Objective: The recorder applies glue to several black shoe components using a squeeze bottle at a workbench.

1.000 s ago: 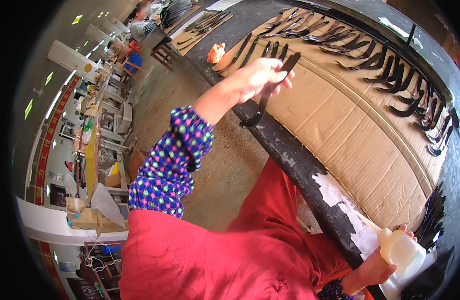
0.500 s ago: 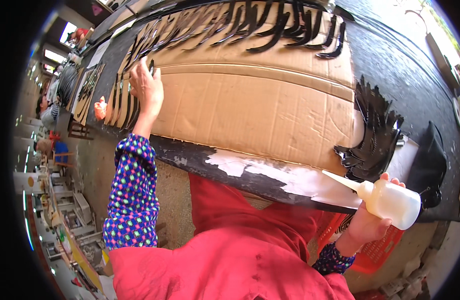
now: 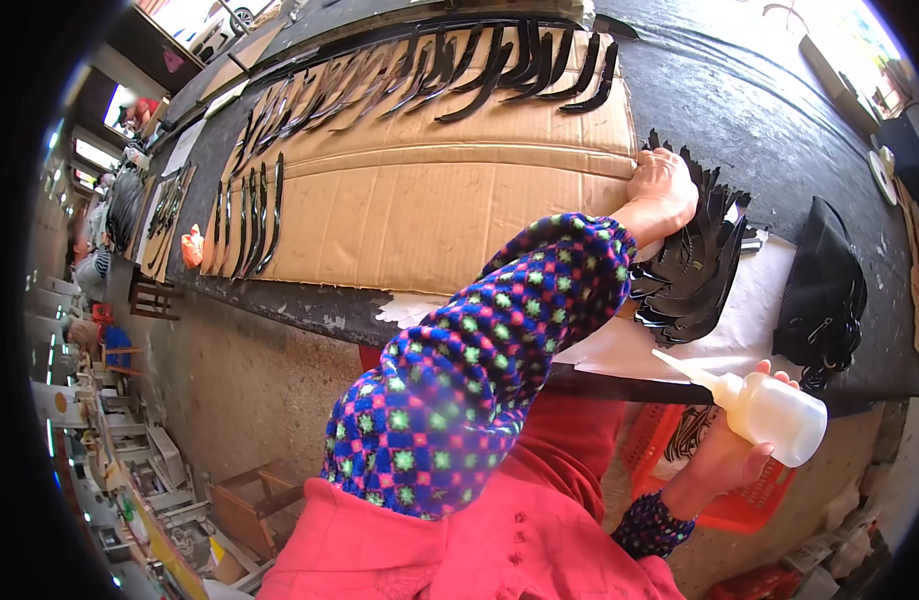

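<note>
My left hand (image 3: 664, 190) reaches across to the left edge of a fanned pile of black curved strips (image 3: 694, 290). Its fingers curl down at the upper part of the pile, and their tips are hidden. In my right hand (image 3: 731, 455), near the table's front edge, lies a translucent squeeze bottle (image 3: 782, 420) with a long pointed nozzle, tilted up and to the left. Several glossy black strips (image 3: 251, 220) lie side by side at the left end of a cardboard sheet (image 3: 409, 215). A long row of similar strips (image 3: 479, 75) runs along its far edge.
A black bag-like piece (image 3: 824, 290) rests on the table at the right. A crumpled orange scrap (image 3: 192, 245) lies by the cardboard's left end. Below the front edge stands a red plastic basket (image 3: 749, 500). A wooden stool (image 3: 259, 505) is on the floor.
My left hand has moved from the strips at the cardboard's left end across to the black pile on the right. My right hand still holds the bottle. The whole view has shifted slightly.
</note>
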A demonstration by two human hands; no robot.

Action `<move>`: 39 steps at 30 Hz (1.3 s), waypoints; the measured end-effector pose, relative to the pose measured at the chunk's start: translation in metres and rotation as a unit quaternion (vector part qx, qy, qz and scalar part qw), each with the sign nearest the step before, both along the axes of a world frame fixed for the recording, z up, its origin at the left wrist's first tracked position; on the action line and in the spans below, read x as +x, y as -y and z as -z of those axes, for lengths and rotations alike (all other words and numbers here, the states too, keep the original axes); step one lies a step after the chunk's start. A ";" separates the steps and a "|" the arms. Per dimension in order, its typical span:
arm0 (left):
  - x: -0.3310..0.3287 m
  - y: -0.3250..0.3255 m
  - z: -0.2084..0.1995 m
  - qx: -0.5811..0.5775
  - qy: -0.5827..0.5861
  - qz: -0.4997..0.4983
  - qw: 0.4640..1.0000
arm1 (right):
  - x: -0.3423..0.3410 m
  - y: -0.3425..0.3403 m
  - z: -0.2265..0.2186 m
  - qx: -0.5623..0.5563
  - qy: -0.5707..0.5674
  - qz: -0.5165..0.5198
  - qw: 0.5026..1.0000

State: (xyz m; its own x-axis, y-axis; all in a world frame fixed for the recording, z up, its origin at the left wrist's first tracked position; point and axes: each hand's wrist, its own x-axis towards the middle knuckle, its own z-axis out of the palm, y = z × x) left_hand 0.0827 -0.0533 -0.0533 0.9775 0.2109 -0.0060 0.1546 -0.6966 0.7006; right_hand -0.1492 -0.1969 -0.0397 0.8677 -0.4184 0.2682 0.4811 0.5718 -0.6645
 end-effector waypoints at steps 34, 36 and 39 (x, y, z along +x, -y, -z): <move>-0.309 -0.249 -0.083 -0.414 -0.269 0.070 0.867 | 0.013 -0.140 -0.033 -0.067 -0.004 -0.332 0.941; -0.315 -0.252 -0.081 -0.424 -0.275 0.066 0.860 | 0.019 -0.143 -0.027 -0.041 0.064 -0.412 0.908; -0.319 -0.255 -0.076 -0.407 -0.257 0.085 0.873 | 0.018 -0.152 -0.027 -0.021 0.123 -0.482 0.867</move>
